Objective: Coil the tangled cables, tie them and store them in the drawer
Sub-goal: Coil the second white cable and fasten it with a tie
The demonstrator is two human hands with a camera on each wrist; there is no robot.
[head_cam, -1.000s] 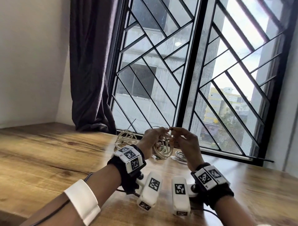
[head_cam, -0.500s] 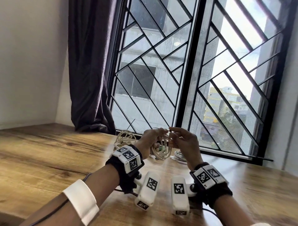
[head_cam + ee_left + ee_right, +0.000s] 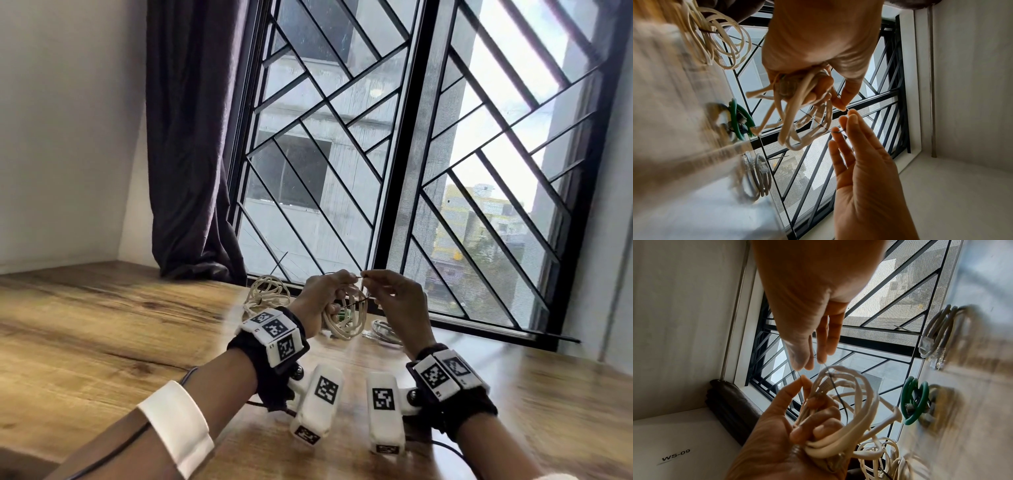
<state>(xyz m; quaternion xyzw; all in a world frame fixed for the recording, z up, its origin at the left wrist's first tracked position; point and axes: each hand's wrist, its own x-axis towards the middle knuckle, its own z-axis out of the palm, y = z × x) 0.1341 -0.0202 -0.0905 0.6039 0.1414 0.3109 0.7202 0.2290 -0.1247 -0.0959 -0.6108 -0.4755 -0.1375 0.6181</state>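
Step in hand: we judge this to be the tying step. One coil is made and we are working a tie round it.
Left hand (image 3: 325, 294): raised at centre frame of the head view, its lower fingers (image 3: 818, 428) curled round the cream cable coil (image 3: 346, 317), while thumb and forefinger pinch one end of the thin dark tie (image 3: 835, 390).
Right hand (image 3: 399, 301): just right of the left, thumb and forefinger pinching the tie's other end; the remaining fingers (image 3: 838, 151) are spread loose.
Tie: it crosses the coil's loops, and we cannot tell whether it yet goes all the way round.
Other cables: a second cream bundle (image 3: 269, 293) lies on the counter (image 3: 102, 325) left of the hands, a green coil (image 3: 914, 400) and a grey coil (image 3: 939, 331) at the right of the right-wrist view.
Drawer: not in view.
Next move: we expect to cross the two ends and twist them snug, keeping the left grip firm so the loops do not spring apart.
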